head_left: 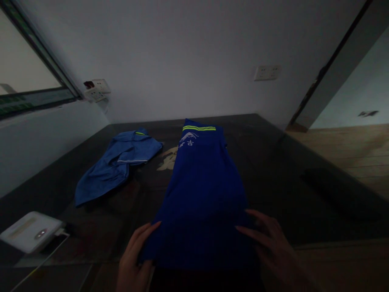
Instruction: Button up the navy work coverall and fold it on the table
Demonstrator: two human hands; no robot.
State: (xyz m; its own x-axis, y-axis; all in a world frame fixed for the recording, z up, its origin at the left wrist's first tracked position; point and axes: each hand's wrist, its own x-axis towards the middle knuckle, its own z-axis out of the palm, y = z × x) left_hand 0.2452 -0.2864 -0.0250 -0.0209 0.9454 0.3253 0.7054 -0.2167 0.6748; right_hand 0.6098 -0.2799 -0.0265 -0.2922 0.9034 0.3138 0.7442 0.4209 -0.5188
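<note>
A deep-blue garment (pixel 206 182) lies lengthwise on a dark tabletop, folded into a long panel that widens towards me. At its far end are a yellow-green stripe and a white print. My left hand (pixel 136 253) grips its near left edge, fingers on top and the thumb lower down by the edge. At the near right edge, my right hand (pixel 272 245) rests with its fingers stretched out and apart over the cloth. The garment's near end falls into dark shadow, so its hem is hard to make out.
Left of the garment lies a crumpled lighter-blue garment (pixel 117 160) with pale piping. A white device (pixel 32 231) with a cable sits at the near left. The dark table (pixel 273 162) meets the wall at the back, below a socket plate (pixel 267 73). A dark flat object (pixel 337 192) lies at right.
</note>
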